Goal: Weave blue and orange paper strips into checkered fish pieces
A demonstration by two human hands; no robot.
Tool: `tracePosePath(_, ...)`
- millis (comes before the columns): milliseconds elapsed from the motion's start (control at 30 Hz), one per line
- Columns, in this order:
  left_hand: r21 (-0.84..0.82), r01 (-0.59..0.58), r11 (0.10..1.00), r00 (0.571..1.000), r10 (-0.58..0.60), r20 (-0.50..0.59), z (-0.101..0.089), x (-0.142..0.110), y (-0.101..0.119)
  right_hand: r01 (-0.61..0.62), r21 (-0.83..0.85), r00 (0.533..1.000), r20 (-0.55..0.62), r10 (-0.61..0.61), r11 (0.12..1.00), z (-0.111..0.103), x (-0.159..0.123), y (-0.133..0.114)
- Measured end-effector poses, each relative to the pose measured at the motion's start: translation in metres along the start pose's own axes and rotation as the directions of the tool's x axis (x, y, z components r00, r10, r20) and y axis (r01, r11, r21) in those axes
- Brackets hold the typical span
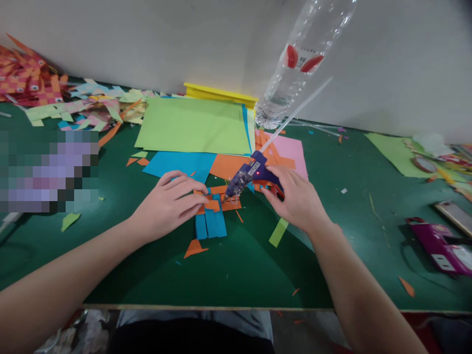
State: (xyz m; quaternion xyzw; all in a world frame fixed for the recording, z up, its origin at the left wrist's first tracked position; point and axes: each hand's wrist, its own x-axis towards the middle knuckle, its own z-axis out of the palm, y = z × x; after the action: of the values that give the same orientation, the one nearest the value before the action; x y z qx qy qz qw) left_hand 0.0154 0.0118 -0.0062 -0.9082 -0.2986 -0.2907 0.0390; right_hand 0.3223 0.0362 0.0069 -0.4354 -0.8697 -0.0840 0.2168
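Note:
In my right hand is a blue hot glue gun, its fingers closed round the handle. A long clear glue stick sticks out of its back. The nozzle points down and left at a woven piece of blue and orange paper strips on the table; whether it touches the paper I cannot tell. My left hand lies over the left side of the woven piece, fingers stretched out and fingertips on the strips. Its thumb is hidden.
Behind my hands lie green paper sheets, with blue, orange and pink paper around them. A water bottle stands at the back. Woven orange pieces and paper scraps fill the back left. At right are a purple device and a phone.

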Motion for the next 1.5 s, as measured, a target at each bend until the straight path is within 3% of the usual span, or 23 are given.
tracePosePath(1500,0.014,-0.008,1.000,1.000,0.008,0.006,0.0008,-0.0004,-0.0004,0.057,-0.020,0.998,0.033,-0.057,0.998,-0.0009,-0.0008,0.0019)
